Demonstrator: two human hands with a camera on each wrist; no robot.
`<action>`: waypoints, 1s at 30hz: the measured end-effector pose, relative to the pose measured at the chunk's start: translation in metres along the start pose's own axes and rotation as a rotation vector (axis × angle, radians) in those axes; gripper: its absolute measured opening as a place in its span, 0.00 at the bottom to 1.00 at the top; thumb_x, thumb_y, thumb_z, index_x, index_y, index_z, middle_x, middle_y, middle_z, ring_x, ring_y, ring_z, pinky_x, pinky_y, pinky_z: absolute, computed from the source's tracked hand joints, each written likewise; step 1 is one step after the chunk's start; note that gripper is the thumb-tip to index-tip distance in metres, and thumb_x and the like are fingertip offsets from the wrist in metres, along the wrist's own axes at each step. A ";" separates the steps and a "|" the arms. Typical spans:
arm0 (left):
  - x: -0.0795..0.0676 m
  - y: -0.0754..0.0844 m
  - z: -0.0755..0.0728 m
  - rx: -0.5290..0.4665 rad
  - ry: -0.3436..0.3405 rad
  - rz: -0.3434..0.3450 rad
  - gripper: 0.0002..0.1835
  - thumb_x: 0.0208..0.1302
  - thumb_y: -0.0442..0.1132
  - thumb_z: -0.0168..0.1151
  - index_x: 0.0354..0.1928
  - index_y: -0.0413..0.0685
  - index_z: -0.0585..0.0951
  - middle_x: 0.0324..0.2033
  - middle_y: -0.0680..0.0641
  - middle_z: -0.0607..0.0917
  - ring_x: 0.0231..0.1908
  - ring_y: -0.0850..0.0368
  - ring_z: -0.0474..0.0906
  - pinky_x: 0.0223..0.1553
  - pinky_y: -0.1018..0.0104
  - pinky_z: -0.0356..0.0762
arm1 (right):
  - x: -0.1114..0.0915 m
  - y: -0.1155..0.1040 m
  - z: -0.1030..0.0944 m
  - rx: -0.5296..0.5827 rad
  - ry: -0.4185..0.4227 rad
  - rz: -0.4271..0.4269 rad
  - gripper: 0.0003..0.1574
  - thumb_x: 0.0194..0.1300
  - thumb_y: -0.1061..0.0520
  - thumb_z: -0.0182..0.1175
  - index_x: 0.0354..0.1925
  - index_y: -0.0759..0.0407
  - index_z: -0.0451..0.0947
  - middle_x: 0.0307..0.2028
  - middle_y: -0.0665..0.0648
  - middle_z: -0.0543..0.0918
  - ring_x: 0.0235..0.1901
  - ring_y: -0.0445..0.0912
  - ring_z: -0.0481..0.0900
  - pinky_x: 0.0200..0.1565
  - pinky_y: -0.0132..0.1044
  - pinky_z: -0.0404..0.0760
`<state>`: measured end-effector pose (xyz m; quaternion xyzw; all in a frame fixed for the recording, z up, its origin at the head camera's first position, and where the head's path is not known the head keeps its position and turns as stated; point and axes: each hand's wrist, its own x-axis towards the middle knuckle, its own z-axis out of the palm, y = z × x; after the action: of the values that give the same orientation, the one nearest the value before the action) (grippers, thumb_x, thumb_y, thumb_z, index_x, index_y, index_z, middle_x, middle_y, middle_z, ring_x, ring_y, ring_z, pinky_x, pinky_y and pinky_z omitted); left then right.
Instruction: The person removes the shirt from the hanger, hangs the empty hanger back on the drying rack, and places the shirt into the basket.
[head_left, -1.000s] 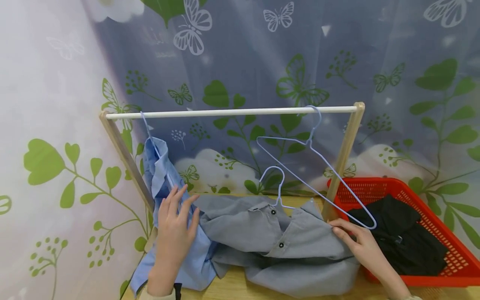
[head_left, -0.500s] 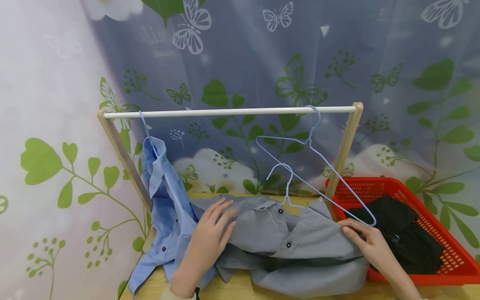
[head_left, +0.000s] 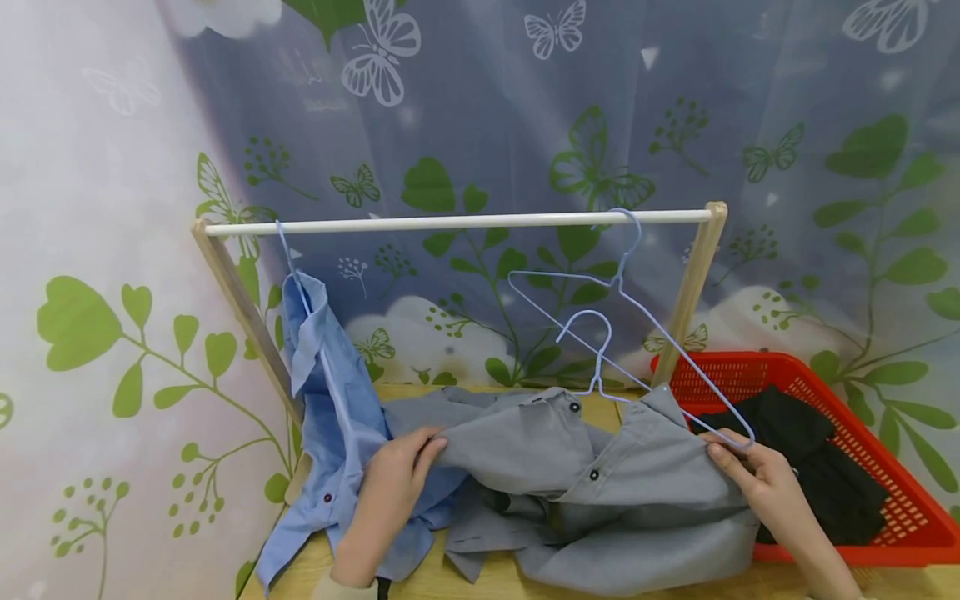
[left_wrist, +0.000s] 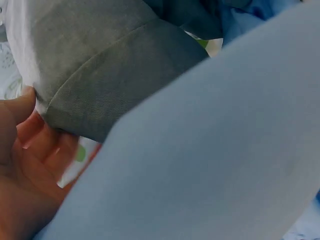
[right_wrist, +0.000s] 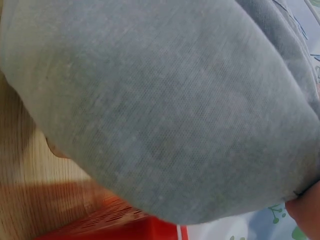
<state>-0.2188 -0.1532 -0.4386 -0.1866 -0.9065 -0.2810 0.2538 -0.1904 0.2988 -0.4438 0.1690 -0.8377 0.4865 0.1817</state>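
A grey buttoned shirt [head_left: 517,458] is stretched between my two hands above the wooden table. My left hand [head_left: 393,475] pinches its left shoulder; in the left wrist view the thumb presses the grey cloth against the fingers. At the other shoulder my right hand [head_left: 761,479] grips the fabric between thumb and fingers. A light-blue hanger [head_left: 597,367] sits inside the shirt, its hook rising out of the collar and its arms mostly hidden by cloth. In the right wrist view a grey sleeve [right_wrist: 160,110] covers most of the picture.
A white rail [head_left: 450,223] on wooden posts runs behind the shirt. From it hang a blue shirt [head_left: 330,417] on the left and a bare hanger [head_left: 667,333] on the right, overlapping my right fingertips. A red basket [head_left: 862,554] holds black clothing [head_left: 817,458].
My left hand has moved right from beside the blue shirt and taken hold of the grey shirt's left shoulder. The grey shirt, its hanger and my right hand have shifted rightward and slightly up.
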 end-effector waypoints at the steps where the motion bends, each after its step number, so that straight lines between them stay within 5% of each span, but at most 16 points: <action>1: 0.000 -0.001 0.000 -0.021 0.002 -0.013 0.09 0.74 0.44 0.60 0.43 0.51 0.87 0.32 0.52 0.88 0.29 0.60 0.83 0.30 0.67 0.79 | 0.000 0.000 0.000 -0.003 0.005 0.005 0.15 0.77 0.67 0.52 0.53 0.76 0.79 0.49 0.30 0.82 0.52 0.22 0.76 0.50 0.14 0.72; 16: 0.000 -0.006 -0.001 -0.117 0.001 0.011 0.07 0.72 0.38 0.61 0.36 0.53 0.86 0.20 0.58 0.81 0.15 0.72 0.63 0.19 0.73 0.66 | 0.006 0.003 0.004 -0.072 0.012 -0.001 0.13 0.75 0.65 0.55 0.50 0.68 0.84 0.46 0.30 0.83 0.43 0.25 0.77 0.42 0.17 0.72; 21: 0.001 0.006 0.010 -0.114 -0.026 0.104 0.07 0.71 0.36 0.63 0.34 0.55 0.84 0.27 0.56 0.86 0.23 0.66 0.80 0.27 0.71 0.78 | 0.009 -0.003 0.013 -0.144 0.048 -0.065 0.11 0.72 0.66 0.59 0.46 0.58 0.86 0.25 0.33 0.80 0.20 0.30 0.65 0.26 0.28 0.65; 23: 0.001 0.011 0.016 -0.120 -0.026 0.100 0.06 0.70 0.36 0.63 0.36 0.54 0.85 0.32 0.54 0.89 0.30 0.62 0.85 0.32 0.69 0.82 | 0.011 -0.005 0.016 -0.151 0.055 -0.096 0.12 0.71 0.67 0.60 0.45 0.55 0.86 0.25 0.35 0.80 0.20 0.31 0.65 0.26 0.29 0.66; 27: 0.004 0.021 0.024 -0.150 -0.024 0.080 0.06 0.71 0.35 0.62 0.39 0.54 0.86 0.35 0.53 0.90 0.33 0.60 0.87 0.35 0.67 0.84 | 0.014 -0.007 0.025 -0.123 0.041 -0.138 0.15 0.69 0.70 0.61 0.44 0.53 0.87 0.41 0.34 0.86 0.33 0.32 0.77 0.35 0.24 0.71; 30: 0.007 0.028 0.029 -0.147 0.007 0.116 0.06 0.72 0.33 0.61 0.40 0.52 0.85 0.34 0.52 0.89 0.32 0.60 0.86 0.34 0.68 0.83 | 0.015 -0.009 0.034 -0.117 0.027 -0.145 0.15 0.68 0.70 0.61 0.43 0.53 0.87 0.41 0.37 0.87 0.35 0.31 0.79 0.38 0.22 0.73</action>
<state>-0.2219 -0.1125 -0.4438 -0.2562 -0.8701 -0.3323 0.2584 -0.2041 0.2630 -0.4457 0.2120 -0.8476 0.4247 0.2372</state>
